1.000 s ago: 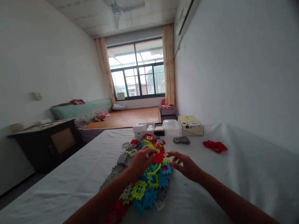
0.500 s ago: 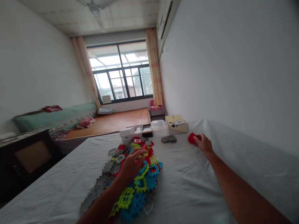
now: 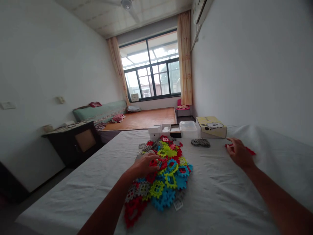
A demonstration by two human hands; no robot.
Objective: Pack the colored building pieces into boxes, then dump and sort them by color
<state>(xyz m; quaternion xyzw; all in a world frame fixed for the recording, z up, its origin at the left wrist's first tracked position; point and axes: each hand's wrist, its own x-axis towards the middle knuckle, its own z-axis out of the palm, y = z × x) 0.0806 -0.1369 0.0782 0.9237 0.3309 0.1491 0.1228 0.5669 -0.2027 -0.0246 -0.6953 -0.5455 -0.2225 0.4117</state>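
Observation:
A heap of gear-edged plastic building pieces (image 3: 157, 188) in red, blue, yellow-green and grey lies in front of me. My left hand (image 3: 145, 164) rests over the heap's left side, fingers curved and apart. A red piece (image 3: 153, 162) shows between its thumb and fingers; I see no firm grip on it. Off to the right, my right hand (image 3: 240, 154) is low over the cloth with thumb and forefinger apart. Partly covered by it, a flat red piece (image 3: 251, 151) lies on the cloth. Between the hands sits a small group of grey pieces (image 3: 200, 142).
A pale cloth (image 3: 210, 195) covers the surface. At its far side stand a yellow box (image 3: 212, 127), a clear plastic tub (image 3: 188, 130), a white box (image 3: 155, 131) and a black-edged box (image 3: 175, 130). The wall (image 3: 264, 71) runs along the right.
The view has turned left. My right hand, which held a red piece, is now spread over red on the cloth. My left hand has come down onto the heap.

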